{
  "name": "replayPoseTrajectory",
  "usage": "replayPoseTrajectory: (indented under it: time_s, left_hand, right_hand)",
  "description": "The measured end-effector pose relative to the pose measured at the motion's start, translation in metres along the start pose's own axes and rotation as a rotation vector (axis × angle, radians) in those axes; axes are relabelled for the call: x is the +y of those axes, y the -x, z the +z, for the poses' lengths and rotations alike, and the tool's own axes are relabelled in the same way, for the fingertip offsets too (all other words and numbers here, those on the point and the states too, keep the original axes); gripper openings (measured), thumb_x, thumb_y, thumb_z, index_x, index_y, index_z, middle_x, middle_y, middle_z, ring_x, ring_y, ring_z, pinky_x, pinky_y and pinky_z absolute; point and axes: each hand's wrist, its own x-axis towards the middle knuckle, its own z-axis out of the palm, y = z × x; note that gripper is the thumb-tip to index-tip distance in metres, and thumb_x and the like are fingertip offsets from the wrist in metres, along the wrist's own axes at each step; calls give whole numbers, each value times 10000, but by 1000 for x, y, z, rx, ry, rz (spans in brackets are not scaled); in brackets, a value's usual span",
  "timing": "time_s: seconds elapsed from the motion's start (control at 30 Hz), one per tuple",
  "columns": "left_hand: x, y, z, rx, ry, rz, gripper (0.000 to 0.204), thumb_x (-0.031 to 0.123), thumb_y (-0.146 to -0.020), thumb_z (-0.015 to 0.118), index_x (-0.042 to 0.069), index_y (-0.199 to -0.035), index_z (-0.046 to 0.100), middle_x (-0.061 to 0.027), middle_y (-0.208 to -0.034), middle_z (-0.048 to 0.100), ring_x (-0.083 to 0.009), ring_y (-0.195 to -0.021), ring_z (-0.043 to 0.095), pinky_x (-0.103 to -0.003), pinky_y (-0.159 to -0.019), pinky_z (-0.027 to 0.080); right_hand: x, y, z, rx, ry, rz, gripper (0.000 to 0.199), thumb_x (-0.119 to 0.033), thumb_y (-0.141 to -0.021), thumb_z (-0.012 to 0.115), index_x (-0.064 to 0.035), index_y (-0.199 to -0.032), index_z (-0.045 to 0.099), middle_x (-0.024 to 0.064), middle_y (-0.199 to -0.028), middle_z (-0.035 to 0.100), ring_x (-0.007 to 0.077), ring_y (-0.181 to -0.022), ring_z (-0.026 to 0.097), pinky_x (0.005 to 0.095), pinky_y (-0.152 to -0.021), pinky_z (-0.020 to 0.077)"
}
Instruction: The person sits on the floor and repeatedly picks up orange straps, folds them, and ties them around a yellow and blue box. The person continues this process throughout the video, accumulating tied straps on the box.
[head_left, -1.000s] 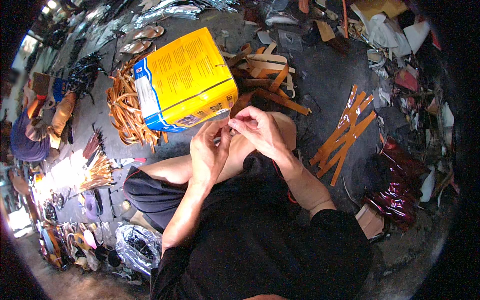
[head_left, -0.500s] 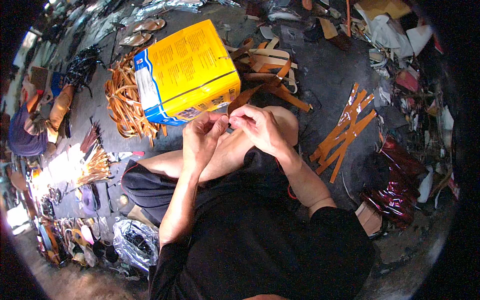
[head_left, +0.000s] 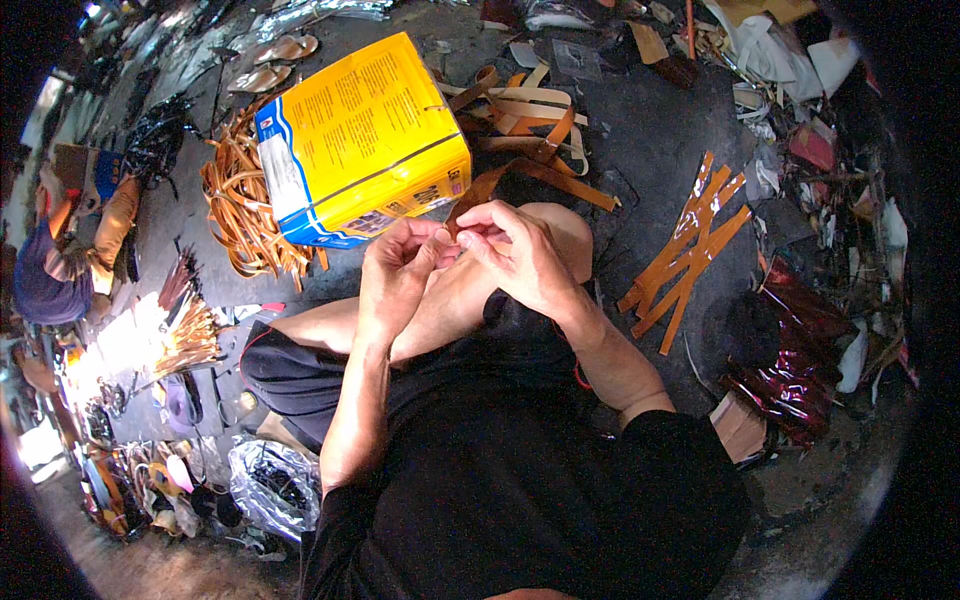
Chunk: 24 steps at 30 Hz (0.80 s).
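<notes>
You pinched a thin, glossy tan-brown leather strap (head_left: 478,192) with your left hand (head_left: 400,275) and right hand (head_left: 520,255) together, just beside the yellow box (head_left: 365,135).

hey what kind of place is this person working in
Probably a small floor-level workshop for leather sandals or straps. Both hands pinch a tan strap over a knee; cut strips and a coil of straps lie on the dark floor, with sandal soles nearby.
</notes>
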Motion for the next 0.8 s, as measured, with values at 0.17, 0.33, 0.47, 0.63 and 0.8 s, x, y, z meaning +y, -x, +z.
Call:
replayPoseTrajectory:
  time_s: [0.17, 0.33, 0.47, 0.63, 0.8]
  left_hand:
    - [-9, -5, 3, -48, -117, 103, 124, 100, -915, 609, -19, -944, 629, -49, -838, 675, -109, -761, 638, -246, -698, 511]
    - [-10, -3, 6, -27, -447, 287, 94, 87, -879, 636, -4, -904, 632, -73, -759, 668, -120, -687, 637, -266, -669, 503]
    - [-10, 4, -4, 116, -582, 175, 79, 89, -841, 629, 16, -866, 620, -81, -730, 662, -104, -646, 607, -268, -634, 493]
    - [-25, 12, -121, 461, -770, 252, 88, 83, -823, 609, 1, -855, 601, -91, -698, 643, -101, -629, 569, -280, -576, 477]
    - [-23, 70, -268, 826, -1357, -44, 286, 248, -788, 702, -19, -837, 611, -198, -707, 642, -312, -617, 635, -396, -600, 497]
  right_hand:
    - [14, 4, 3, -34, -302, 201, 149, -70, -902, 614, 29, -1012, 599, 70, -904, 654, 111, -857, 623, 265, -780, 521]
    - [20, 7, -4, -109, -279, 236, 144, -104, -898, 627, 26, -957, 607, 92, -847, 670, 135, -791, 649, 269, -736, 538]
    - [28, 6, 5, -78, -164, 180, 119, -102, -891, 619, 11, -921, 593, 73, -772, 652, 142, -727, 659, 264, -647, 542]
    - [51, -20, -80, 280, -866, 388, 239, -237, -886, 561, -11, -958, 596, 102, -734, 642, 217, -649, 662, 335, -607, 563]
    - [191, -3, -258, 1011, -1073, 323, 159, -19, -823, 465, 86, -877, 572, 210, -923, 646, 311, -931, 649, 433, -946, 522]
